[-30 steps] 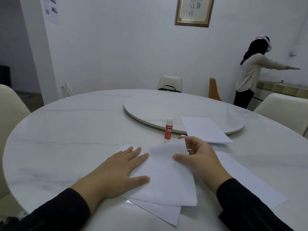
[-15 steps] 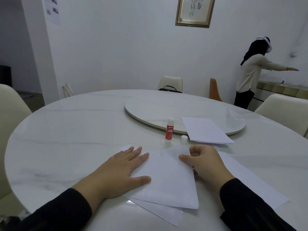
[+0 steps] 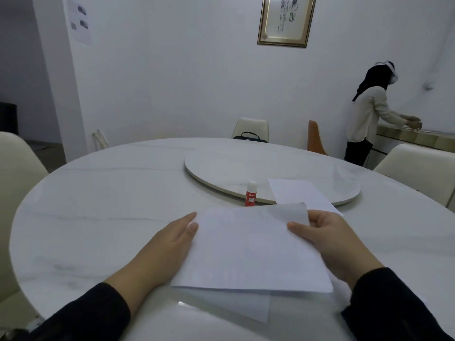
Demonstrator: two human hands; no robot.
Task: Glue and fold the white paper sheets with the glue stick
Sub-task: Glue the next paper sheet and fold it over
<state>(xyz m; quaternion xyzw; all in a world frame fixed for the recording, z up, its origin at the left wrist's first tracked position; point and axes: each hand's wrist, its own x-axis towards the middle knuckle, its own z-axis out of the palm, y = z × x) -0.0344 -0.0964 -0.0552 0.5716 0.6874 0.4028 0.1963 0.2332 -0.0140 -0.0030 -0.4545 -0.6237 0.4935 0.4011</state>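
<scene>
Head view — both hands (left (image 3: pixel 170 252), right (image 3: pixel 332 244)) on folded paper (image 3: pixel 248 249)

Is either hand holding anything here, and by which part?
The right hand pinches the top white sheet at its far right corner, lifted. The left hand lies flat at its left edge, gripping nothing.

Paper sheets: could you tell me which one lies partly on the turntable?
The folded sheet right of the glue stick; the others lie under the hands.
</scene>
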